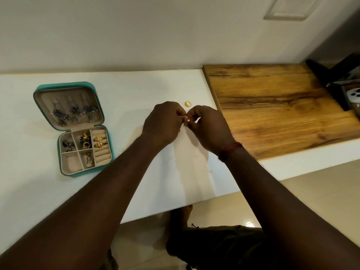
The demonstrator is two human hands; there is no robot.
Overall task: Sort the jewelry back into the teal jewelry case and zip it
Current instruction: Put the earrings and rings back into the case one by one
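The teal jewelry case (40, 90) lies open on the white counter at the left. Dark drop earrings hang in its lid, and its tray holds two gold rings (100, 141) in the ring rolls plus mixed pieces in the small compartments. Right of the case, my left hand (164, 123) and my right hand (207, 127) meet fingertip to fingertip, pinching a small gold ring (186, 117) between them just above the counter. Another gold ring (188, 103) lies loose on the counter just beyond my hands.
A wooden board (282, 106) covers the counter to the right, with a dark stand (331, 75) at its far right corner. The wall runs along the back. The counter's front edge (175, 207) is near my body, with my legs and tiled floor below.
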